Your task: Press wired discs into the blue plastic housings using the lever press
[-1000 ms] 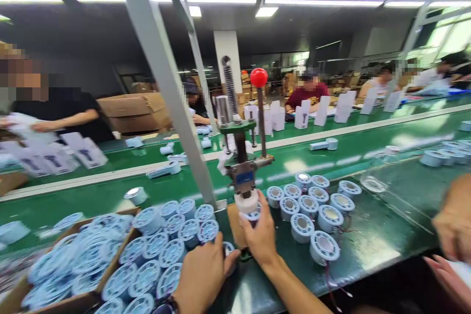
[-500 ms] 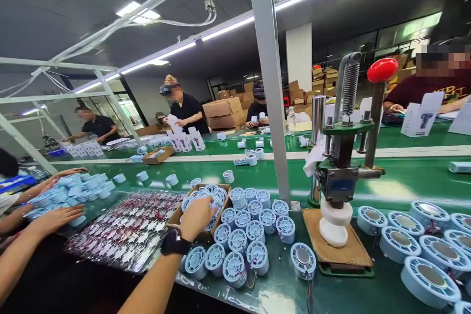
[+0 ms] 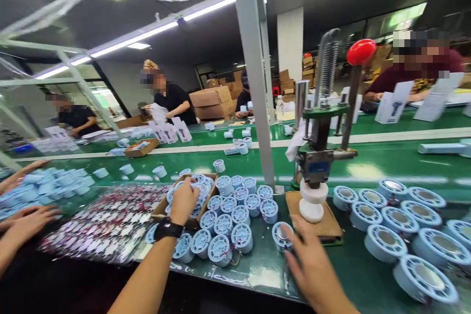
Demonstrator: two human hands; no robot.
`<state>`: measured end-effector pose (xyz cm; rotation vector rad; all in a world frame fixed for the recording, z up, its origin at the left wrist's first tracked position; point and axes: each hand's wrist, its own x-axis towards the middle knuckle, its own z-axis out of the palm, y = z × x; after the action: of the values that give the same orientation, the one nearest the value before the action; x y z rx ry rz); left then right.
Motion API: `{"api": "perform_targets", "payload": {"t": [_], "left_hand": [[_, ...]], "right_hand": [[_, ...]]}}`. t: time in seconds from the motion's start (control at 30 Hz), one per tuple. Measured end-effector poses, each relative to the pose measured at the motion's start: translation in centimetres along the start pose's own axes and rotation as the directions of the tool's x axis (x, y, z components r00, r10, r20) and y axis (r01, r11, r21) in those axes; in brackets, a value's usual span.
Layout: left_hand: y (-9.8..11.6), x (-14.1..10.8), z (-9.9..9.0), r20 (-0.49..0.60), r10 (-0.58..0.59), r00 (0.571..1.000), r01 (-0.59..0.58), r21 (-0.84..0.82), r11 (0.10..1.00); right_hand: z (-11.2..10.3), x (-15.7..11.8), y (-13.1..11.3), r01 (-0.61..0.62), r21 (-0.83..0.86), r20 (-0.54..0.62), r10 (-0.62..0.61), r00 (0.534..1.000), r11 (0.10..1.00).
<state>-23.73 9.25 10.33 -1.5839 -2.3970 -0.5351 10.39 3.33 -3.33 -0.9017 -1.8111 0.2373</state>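
While your left hand (image 3: 185,201), grip unseen, apparently picks rings (image 3: 203,190) left of the press (image 3: 315,164), right hand (image 3: 312,255) spread wide, lifting requires separating one.

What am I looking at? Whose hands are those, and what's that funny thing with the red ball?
A person wears a camera on their head, so you see what's in front of them, including their own bare hands. The left hand reaches into a cardboard box of light-blue pieces; I can't tell whether it holds one. The right hand has its fingers spread beside a blue round part.

The funny thing looks like a hand press. The red ball tops its lever, and white round blocks sit underneath.

On the green table, more blue parts stand left of the press, and ones with silvery middles stand right. The hands at the far left are someone else's.
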Motion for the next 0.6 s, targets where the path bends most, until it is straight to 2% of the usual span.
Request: {"api": "perform_targets", "payload": {"t": [0.1,0.2,0.27,0.33,0.4,0.5,0.6], "left_hand": [[0.1,-0.6,-1.8,-0.078,-0.050,0.996,0.042,-0.093,0.995],[1.0,-5.0,-2.4,-0.052,-0.096,0.994,0.080,-0.243,0.967],[2.9,-9.8,-0.9,0.074,-0.090,0.993,0.114,-0.446,0.888],[5.8,-14.9,1.9,0.233,0.107,0.967,0.044,-0.562,0.826],[8.7,-18.9,5.0,0.287,0.268,0.920,-0.032,-0.627,0.779],[11.3,-21.4,8.0,0.319,0.349,0.881,-0.107,-0.584,0.805],[11.3,-20.9,8.6,0.310,0.395,0.865,-0.199,-0.511,0.836]], "right_hand": [[2.2,0.2,1.0,0.147,-0.142,0.150,-0.126,0.981,0.979],[1.6,-0.9,1.5,0.201,-0.106,0.150,-0.184,0.971,0.974],[0.1,-1.9,1.9,0.220,-0.067,0.105,-0.212,0.971,0.973],[-1.5,-2.8,2.4,0.179,-0.068,0.071,-0.174,0.982,0.981],[-2.8,-3.2,2.8,0.073,-0.091,0.066,-0.067,0.996,0.993],[-3.9,-3.5,3.2,-0.027,-0.097,0.101,0.037,0.994,0.995],[-4.5,-3.7,3.4,-0.039,-0.092,0.126,0.050,0.991,0.995]]}}
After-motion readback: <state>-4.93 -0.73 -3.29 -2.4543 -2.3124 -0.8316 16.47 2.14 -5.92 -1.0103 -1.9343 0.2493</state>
